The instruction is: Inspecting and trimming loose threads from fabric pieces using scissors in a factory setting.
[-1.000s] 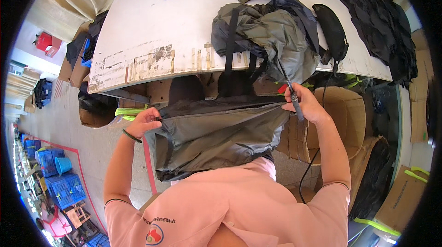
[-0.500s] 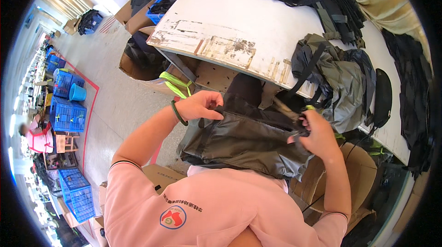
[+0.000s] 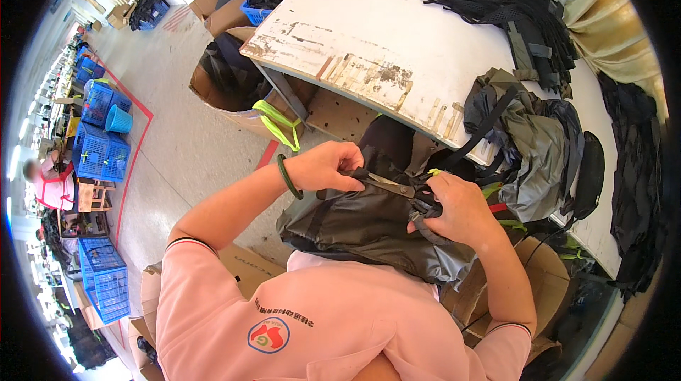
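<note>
**Scissors at a pinched bag edge: blade close to fingers**

Head view. The person sits at the near edge of a white table point(image 3: 397, 19), a dark grey bag point(image 3: 369, 228) bunched in the lap below the table's worn edge. The left hand point(image 3: 328, 167) pinches the bag's upper edge, fingers together and clamped on the fabric. The right hand point(image 3: 454, 212) is closed round the black handles of the scissors point(image 3: 397, 188); the blades point left, toward the left fingertips, and appear nearly shut, though the tip is partly hidden by fabric.

Risks, as judged:
- The blade tip lies just beside the left thumb; a slip of the slack fabric could nick it.
- The bag is folded on itself, so a cut could pass through a hidden layer beneath.
- A loose strap of the finished bag point(image 3: 539, 147) on the table hangs near the right hand and could snag the handles.
- The bracelet point(image 3: 285, 177) on the left wrist could catch loose fabric.
</note>
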`<state>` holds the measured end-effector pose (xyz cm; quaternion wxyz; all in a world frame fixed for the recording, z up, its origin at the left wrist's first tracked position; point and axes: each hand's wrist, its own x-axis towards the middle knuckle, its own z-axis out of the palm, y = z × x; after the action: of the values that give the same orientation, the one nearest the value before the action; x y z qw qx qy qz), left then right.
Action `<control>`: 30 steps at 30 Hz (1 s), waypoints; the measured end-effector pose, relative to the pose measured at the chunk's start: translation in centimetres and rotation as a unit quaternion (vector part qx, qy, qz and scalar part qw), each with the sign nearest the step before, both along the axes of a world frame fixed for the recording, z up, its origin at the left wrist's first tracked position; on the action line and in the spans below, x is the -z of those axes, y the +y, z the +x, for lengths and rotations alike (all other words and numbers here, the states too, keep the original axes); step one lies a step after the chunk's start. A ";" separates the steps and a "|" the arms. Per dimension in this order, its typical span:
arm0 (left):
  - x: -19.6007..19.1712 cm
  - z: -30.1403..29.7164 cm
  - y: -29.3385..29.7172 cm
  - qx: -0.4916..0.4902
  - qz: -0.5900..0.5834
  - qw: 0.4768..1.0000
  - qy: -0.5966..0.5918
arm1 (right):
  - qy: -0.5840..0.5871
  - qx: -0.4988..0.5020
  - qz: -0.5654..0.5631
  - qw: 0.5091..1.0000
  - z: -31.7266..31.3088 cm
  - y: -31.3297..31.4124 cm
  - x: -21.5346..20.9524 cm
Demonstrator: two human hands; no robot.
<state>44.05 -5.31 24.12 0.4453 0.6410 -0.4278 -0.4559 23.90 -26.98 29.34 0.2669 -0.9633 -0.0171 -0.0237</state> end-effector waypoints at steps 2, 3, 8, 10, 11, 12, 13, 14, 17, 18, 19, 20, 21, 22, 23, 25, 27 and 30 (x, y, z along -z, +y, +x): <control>0.0 0.0 0.0 -0.001 0.002 1.000 0.004 | 0.002 -0.001 0.004 1.000 0.1 0.0 0.0; 0.0 0.0 0.0 -0.001 0.005 1.000 0.007 | 0.003 -0.002 0.004 1.000 0.0 0.0 0.0; -0.6 -0.1 -0.2 0.017 0.040 0.999 0.020 | -0.006 -0.009 -0.004 1.000 0.0 0.1 0.2; -0.5 -0.1 -0.2 0.018 0.039 0.999 0.028 | -0.011 -0.007 0.001 1.000 0.1 0.3 0.5; -0.5 -0.2 -0.3 0.019 0.042 0.998 0.033 | -0.015 -0.005 0.006 1.000 0.1 0.4 0.5; -0.4 -0.2 -0.2 0.020 0.045 0.998 0.038 | -0.014 -0.004 0.006 1.000 0.2 0.5 0.4; -0.5 -0.2 -0.2 0.020 0.045 0.998 0.039 | -0.003 -0.012 -0.010 1.000 0.4 0.5 0.3; -0.7 -0.2 -0.1 0.019 0.045 0.998 0.031 | 0.008 -0.020 -0.026 0.999 0.5 0.6 0.1; -0.5 -0.2 -0.4 0.023 0.041 0.999 0.028 | 0.022 -0.023 -0.035 0.999 0.3 0.2 -0.3; -0.4 -0.2 -0.6 0.026 0.035 0.999 0.031 | 0.022 -0.020 -0.032 0.999 0.2 -0.1 -0.3; -0.5 -0.2 -0.5 0.027 0.033 0.999 0.033 | 0.026 -0.022 -0.036 0.999 0.1 -0.1 -0.2; -0.9 -0.2 -0.5 0.034 0.043 0.998 0.007 | 0.030 -0.023 -0.040 0.998 0.1 -0.1 -0.2; -1.1 -0.3 -0.5 0.041 0.054 0.998 -0.019 | 0.032 -0.021 -0.041 0.998 0.0 -0.1 -0.2; -1.1 -0.3 -0.4 0.041 0.053 0.998 -0.018 | 0.024 -0.021 -0.041 0.999 0.0 0.0 -0.2; -1.1 -0.3 -0.3 0.042 0.050 0.998 -0.025 | 0.015 -0.021 -0.042 0.999 0.0 0.0 -0.2; -1.3 -0.4 -0.3 0.043 0.048 0.997 -0.031 | 0.029 -0.017 -0.043 0.999 -0.1 0.0 -0.3; -1.8 -0.6 -0.5 0.042 0.067 0.997 -0.020 | 0.041 -0.014 -0.044 0.998 -0.2 -0.1 -0.3; -1.9 -0.7 -0.7 0.044 0.065 0.997 -0.004 | 0.059 -0.007 -0.036 0.998 -0.4 -0.3 -0.1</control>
<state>43.32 -5.97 26.07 0.3801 0.6512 -0.4268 -0.4993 23.46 -27.25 29.47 0.2332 -0.9717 -0.0088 0.0353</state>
